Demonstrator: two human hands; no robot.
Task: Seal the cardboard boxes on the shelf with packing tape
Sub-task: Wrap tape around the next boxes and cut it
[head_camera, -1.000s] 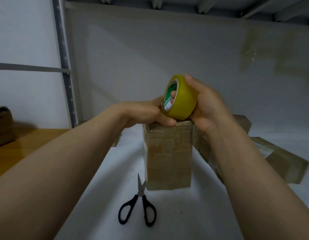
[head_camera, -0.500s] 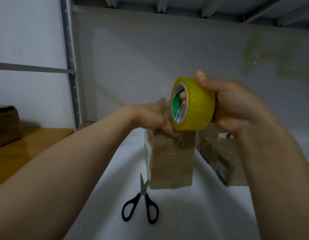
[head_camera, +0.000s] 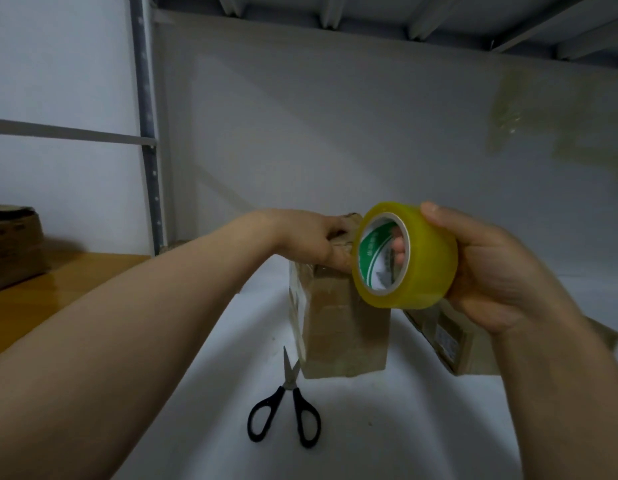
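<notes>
A tall cardboard box (head_camera: 345, 327) stands upright on the white shelf (head_camera: 404, 427) in the middle. My left hand (head_camera: 314, 240) lies over its top edge, thumb pressing the front of the box. My right hand (head_camera: 487, 268) grips a yellow roll of packing tape (head_camera: 422, 258) held in the air just right of the box top, thumb on the outside and fingers through the core. Whether a strip of tape runs from the roll to the box I cannot tell.
Black-handled scissors (head_camera: 290, 410) lie on the shelf in front of the box. A second cardboard box (head_camera: 453, 337) lies on its side to the right, partly behind my right wrist. Another box (head_camera: 9, 247) sits on a wooden surface at far left. A metal upright (head_camera: 150, 133) rises behind.
My right hand has carried the tape roll to the right and toward me, away from the box top. My left hand has stayed on the top edge of the box.
</notes>
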